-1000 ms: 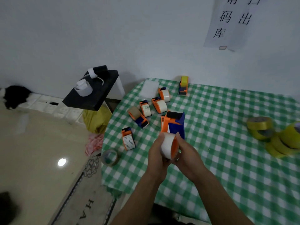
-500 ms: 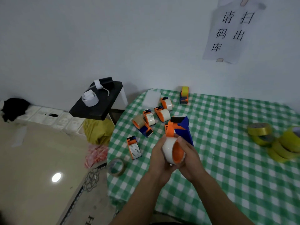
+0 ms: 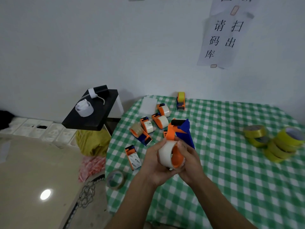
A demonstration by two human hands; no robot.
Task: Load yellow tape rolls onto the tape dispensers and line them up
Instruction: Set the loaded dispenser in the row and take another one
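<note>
- The checked surface point(image 3: 231, 187) carries the yellow tape rolls point(image 3: 280, 146), piled near its right edge, well apart from both hands.
- The dispenser point(image 3: 180, 131), orange and blue, is held above the surface; the fingers of the right hand point(image 3: 191, 162) grip it.
- The fingers of the left hand point(image 3: 153, 164) curl round its white roll point(image 3: 165, 152).

Single head-worn wide-angle view, facing forward and down across the table point(image 3: 231, 187) from its near edge. Left hand point(image 3: 154, 164) and right hand point(image 3: 189, 162) sit close, low centre. Wall point(image 3: 99, 47) fills the top half; floor point(image 3: 33, 162) runs down the left side.
</note>
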